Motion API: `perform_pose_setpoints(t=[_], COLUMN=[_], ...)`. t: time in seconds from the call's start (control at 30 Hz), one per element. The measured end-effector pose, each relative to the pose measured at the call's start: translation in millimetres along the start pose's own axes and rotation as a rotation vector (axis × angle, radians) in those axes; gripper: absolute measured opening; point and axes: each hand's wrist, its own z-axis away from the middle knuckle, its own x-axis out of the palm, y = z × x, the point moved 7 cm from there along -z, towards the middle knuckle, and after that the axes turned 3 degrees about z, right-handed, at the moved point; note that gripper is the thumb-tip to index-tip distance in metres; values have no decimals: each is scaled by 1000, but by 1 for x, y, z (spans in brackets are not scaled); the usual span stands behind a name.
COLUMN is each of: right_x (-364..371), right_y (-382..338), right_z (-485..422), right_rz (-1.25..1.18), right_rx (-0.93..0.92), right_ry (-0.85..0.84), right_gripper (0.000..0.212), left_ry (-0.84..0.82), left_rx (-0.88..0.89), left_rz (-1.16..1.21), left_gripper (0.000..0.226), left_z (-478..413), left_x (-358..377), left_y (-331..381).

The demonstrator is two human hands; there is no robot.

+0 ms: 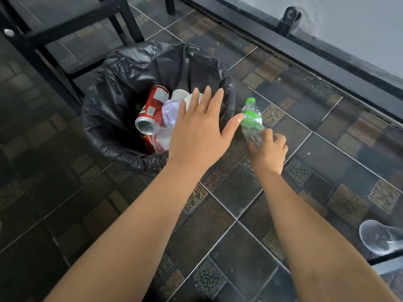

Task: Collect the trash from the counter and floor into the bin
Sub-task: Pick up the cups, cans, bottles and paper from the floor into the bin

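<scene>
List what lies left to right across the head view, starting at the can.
Red soda can → crumpled pale paper → open left hand → clear green-capped plastic bottle → right hand gripping it → clear plastic cup.

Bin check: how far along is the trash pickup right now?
Done: a red can, crumpled paper, white cups and a clear cup lie in the bin. In hand: the right hand grips a green-capped bottle beside the bin; the left hand hovers above it, fingers straight. Left: that bottle, plus a loose cup lying at the lower right, outside the bin.
</scene>
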Motion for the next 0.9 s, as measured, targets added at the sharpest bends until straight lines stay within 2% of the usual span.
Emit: perform_pose_setpoints(t=[0.13, 0.27, 0.37, 0.47, 0.53, 0.6, 0.77, 0.83, 0.9], right_x=[-50, -109, -145, -164, -166, -156, -105, -91, -97], right_y=[-12, -47, -83, -122, -148, -171, -203, -205, -201], right_z=[21, 39, 59, 76, 86, 94, 108, 110, 111], right_rz=[-253, -458, -561, -595, -553, -473, -102, -24, -74], right_rx=[-33, -123, -260, -393, -480, -545, -708, -681, -641], right_ry=[217, 444, 570, 631, 609, 511, 218, 94, 135], right_gripper=[40, 41, 40, 41, 42, 44, 45, 44, 43], left_ry=[70, 107, 128, 183, 173, 137, 167, 185, 191], left_rx=[20, -36, -173, -381, -500, -569, -622, -629, -630], left_rz=[76, 14, -104, -125, -110, -49, 199, 260, 326], left_gripper=[65, 64, 66, 62, 64, 66, 69, 69, 68], left_z=[6, 11, 16, 27, 38, 47, 54, 54, 56], left_x=[-15, -36, -53, -71, -74, -67, -56, -55, -56], left_y=[-1, -27, -69, -119, -146, -163, -175, -176, -175])
